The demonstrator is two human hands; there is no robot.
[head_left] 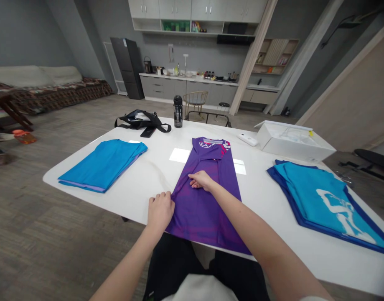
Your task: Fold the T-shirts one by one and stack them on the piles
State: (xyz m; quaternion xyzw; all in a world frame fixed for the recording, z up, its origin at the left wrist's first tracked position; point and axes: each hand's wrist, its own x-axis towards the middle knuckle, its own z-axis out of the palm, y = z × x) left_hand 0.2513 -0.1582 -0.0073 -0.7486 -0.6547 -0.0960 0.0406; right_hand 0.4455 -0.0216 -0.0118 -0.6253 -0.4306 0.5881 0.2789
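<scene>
A purple short-sleeved shirt point(210, 213) lies lengthwise in front of me, its sides folded inward to a long strip. The collar points away, and the lower end reaches the table's near edge. My left hand point(161, 210) is closed at the shirt's left edge, low down, with fingertips curled onto the fabric. Higher up, across the middle of the shirt, my right hand point(202, 180) pinches the cloth near the left side, its fingers partly hidden. Folded blue shirts point(105, 163) lie to the left. On the right is a stack of teal and navy shirts point(320, 196), the top one with a white print.
The white table point(260, 217) also bears a black bag point(140, 119), a phone point(148, 132), a black bottle point(178, 112), a small white device point(247, 139) and an open white box point(295, 144). A chair point(196, 98) stands beyond, before a kitchen counter point(166, 85).
</scene>
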